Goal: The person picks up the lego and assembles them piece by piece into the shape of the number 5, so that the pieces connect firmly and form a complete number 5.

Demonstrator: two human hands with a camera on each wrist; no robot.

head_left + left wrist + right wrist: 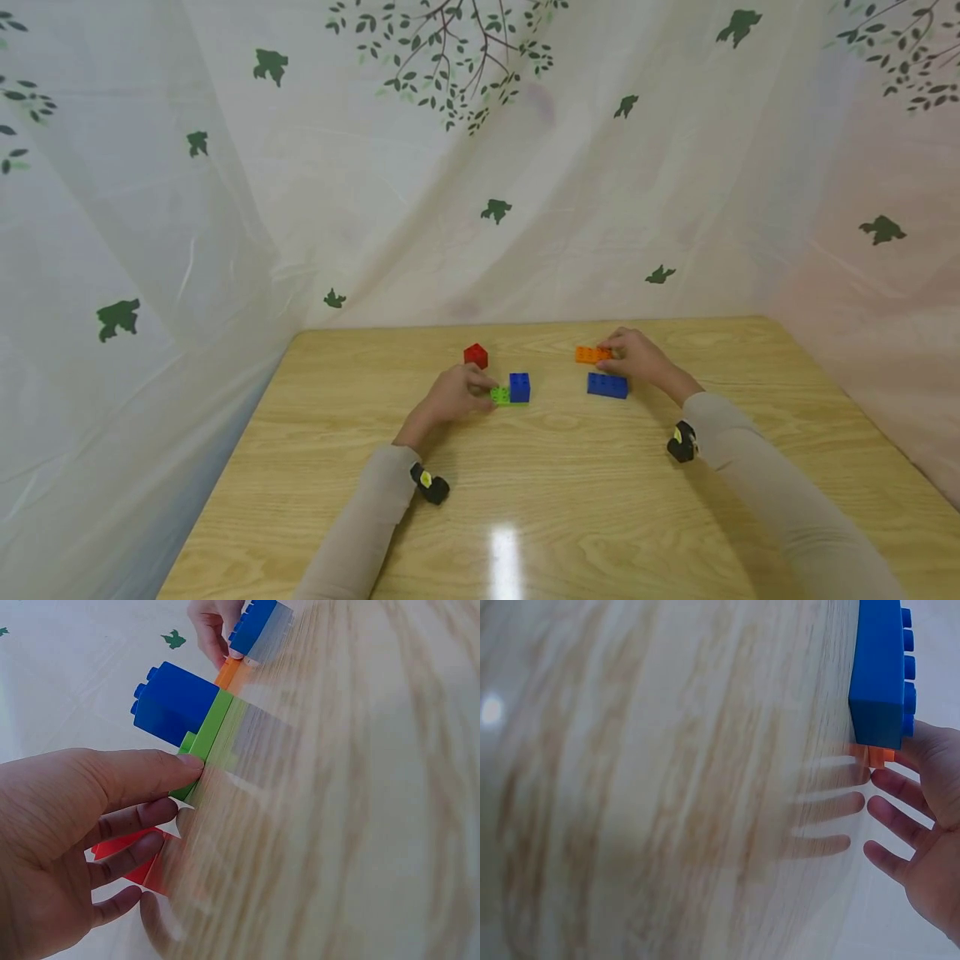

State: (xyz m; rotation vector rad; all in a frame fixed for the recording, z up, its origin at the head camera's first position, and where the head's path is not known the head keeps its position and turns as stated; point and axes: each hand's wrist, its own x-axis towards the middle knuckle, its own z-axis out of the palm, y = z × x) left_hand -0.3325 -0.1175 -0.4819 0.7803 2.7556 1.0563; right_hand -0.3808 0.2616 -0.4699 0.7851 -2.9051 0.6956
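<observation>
In the head view my left hand (457, 392) pinches the left end of a flat light-green building brick (500, 396) between thumb and fingers. A tall blue brick (519, 387) stands on the green one's right part. My right hand (633, 354) holds the right end of a flat orange brick (592, 354), its thumb nearer the camera. In the right wrist view a long blue brick (879, 675) hides most of the orange brick (877, 756); the other fingers of that hand (937, 817) spread loosely.
Just behind my left hand sits a red brick (476, 355) on the wooden table (525, 475). The long blue brick lies just in front of the orange one. A pale curtain (420, 233) with leaf and bird prints hangs behind the table's far edge.
</observation>
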